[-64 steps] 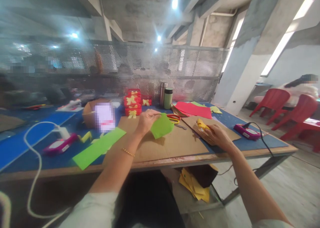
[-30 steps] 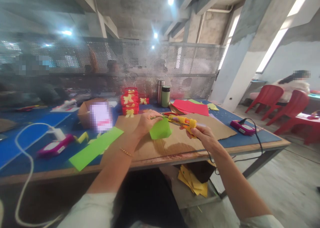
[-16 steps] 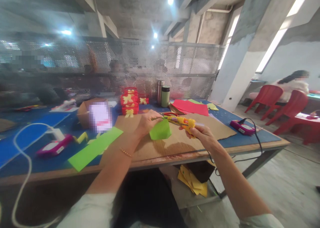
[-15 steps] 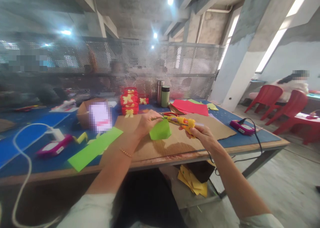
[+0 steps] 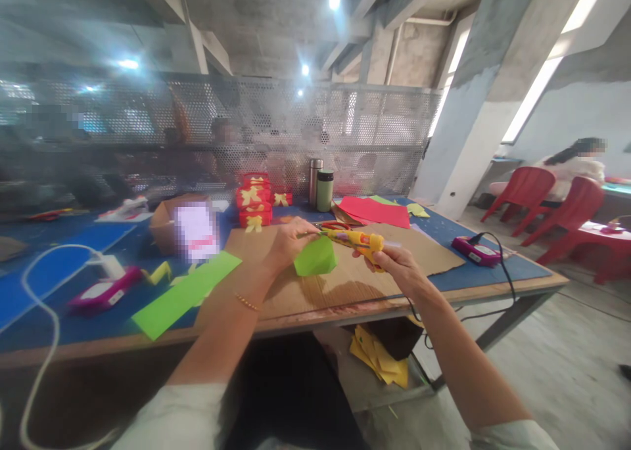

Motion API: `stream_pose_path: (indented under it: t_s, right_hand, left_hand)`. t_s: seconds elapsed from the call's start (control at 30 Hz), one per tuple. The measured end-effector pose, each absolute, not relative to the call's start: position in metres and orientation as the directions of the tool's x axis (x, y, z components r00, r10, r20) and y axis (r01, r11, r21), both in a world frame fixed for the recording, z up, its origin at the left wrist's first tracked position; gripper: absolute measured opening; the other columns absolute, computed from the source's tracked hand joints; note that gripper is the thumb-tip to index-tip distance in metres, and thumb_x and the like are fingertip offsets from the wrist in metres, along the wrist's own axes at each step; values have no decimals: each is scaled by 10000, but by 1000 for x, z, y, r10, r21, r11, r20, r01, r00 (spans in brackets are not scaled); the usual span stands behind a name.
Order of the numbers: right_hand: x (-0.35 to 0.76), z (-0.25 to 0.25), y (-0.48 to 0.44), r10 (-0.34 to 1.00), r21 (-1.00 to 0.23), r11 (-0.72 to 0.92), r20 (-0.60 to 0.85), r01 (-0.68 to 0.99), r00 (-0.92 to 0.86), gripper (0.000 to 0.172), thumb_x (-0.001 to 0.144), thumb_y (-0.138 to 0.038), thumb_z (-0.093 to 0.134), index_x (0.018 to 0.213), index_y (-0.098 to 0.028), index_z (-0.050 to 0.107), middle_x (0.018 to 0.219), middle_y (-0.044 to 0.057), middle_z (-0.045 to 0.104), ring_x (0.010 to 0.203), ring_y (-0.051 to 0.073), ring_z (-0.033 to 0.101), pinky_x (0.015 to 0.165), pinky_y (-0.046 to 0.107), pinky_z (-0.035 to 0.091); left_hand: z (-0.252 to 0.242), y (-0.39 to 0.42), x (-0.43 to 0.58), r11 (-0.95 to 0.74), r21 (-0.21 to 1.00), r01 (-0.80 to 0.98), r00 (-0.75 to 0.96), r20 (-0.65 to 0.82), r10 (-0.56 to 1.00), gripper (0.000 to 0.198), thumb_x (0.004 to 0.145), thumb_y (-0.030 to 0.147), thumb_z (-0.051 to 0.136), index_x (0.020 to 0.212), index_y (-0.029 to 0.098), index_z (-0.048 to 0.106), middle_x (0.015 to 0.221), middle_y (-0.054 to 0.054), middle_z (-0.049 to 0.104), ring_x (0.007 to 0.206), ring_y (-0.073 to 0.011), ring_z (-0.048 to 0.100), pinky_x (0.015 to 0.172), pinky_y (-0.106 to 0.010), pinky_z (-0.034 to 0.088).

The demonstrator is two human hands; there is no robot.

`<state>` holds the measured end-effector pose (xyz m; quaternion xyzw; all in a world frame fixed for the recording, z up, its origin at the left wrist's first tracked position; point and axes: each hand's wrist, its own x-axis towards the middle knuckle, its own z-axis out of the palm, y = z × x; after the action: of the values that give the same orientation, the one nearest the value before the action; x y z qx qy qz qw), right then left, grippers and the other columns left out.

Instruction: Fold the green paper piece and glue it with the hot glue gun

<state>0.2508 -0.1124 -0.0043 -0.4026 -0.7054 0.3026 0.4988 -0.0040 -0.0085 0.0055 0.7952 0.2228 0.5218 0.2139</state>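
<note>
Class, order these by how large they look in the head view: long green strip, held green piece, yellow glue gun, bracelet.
1. Long green strip
2. Held green piece and yellow glue gun: too alike to rank
3. Bracelet, smallest

Held paper point(image 5: 315, 259) left, glue gun point(image 5: 369, 242) right, above cardboard point(image 5: 296, 299); bottles point(image 5: 325, 192) behind.

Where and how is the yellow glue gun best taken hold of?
Take the yellow glue gun probably by its handle, from the right, where the right hand grips it: its tip points left, toward the green piece, and the handle drops near the rear.
</note>
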Motion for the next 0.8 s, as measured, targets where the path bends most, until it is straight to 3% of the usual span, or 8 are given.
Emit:
stream_pose_path:
  t_s: [0.8]
  right_hand:
    - [254,-8,-109,866,-805,498,479,323,-142,628,860,-736,536,878,-145,749,649,20,504,596,129,424,562,279,388]
  left_hand:
    - [8,-11,-3,-792,595,137,333,725,603,167,825,395,739,814,241,804,831,-73,755,830,-224,655,823,-396,525]
